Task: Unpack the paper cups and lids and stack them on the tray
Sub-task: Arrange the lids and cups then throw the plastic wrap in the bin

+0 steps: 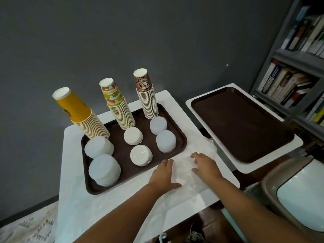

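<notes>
A brown tray (121, 149) on the white table holds three upside-down cup stacks: yellow cups (82, 114) at the left, fruit-print cups (117, 104) in the middle, leopard-print cups (146, 95) at the right. In front of them stand several lid stacks: translucent lids (104, 170) at the left, white lids (141, 155) in the middle, translucent lids (165, 141) at the right. Clear plastic wrapping (185, 171) lies flat on the table in front of the tray. My left hand (164, 172) and my right hand (205, 165) rest on it, fingers spread.
A second brown tray (242, 125) lies bare on a white table to the right. A bookshelf (298, 58) stands behind it. A bin with a pale lid (298, 193) sits at the lower right. The grey wall runs behind the tables.
</notes>
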